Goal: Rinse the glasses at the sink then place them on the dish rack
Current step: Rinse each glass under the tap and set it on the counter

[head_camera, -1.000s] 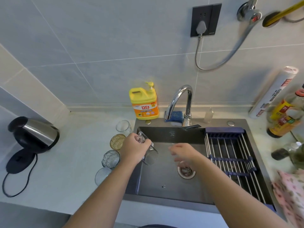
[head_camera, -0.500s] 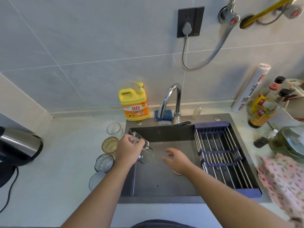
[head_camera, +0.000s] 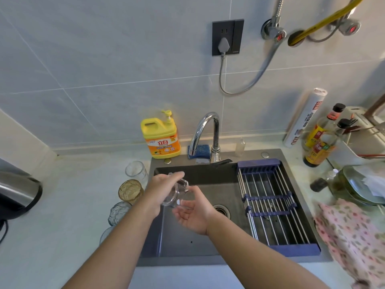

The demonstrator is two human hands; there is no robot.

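Rinse in hand at the sink: the fingers (head_camera: 178,175) of your left hand (head_camera: 158,190) are curled round a clear glass (head_camera: 173,196), holding it tilted over the left part of the sink (head_camera: 187,243). The fingers (head_camera: 180,214) of your right hand (head_camera: 193,215) lie loose and uncurled, palm up, just beneath the glass and gripping nothing. No stream shows at the faucet (head_camera: 205,130), whose spout hangs behind and above the glass, so the step most likely calls for water first. Reach the free hand to the lever; bring the glass mouth under the spout rather than the wall. Turn the glass slowly so water runs round the inside, and hold low on the body, since wet glass slips. Tip it out over the drain before you carry it. The dish rack (head_camera: 268,207) spans the right part of the sink, bare of glasses; set the rinsed one mouth down across its bars. A plain glass (head_camera: 135,168), an amber glass (head_camera: 130,189) and a bluish glass (head_camera: 119,211) wait on the surface (head_camera: 73,205) just left of the sink; mind your left elbow near them.
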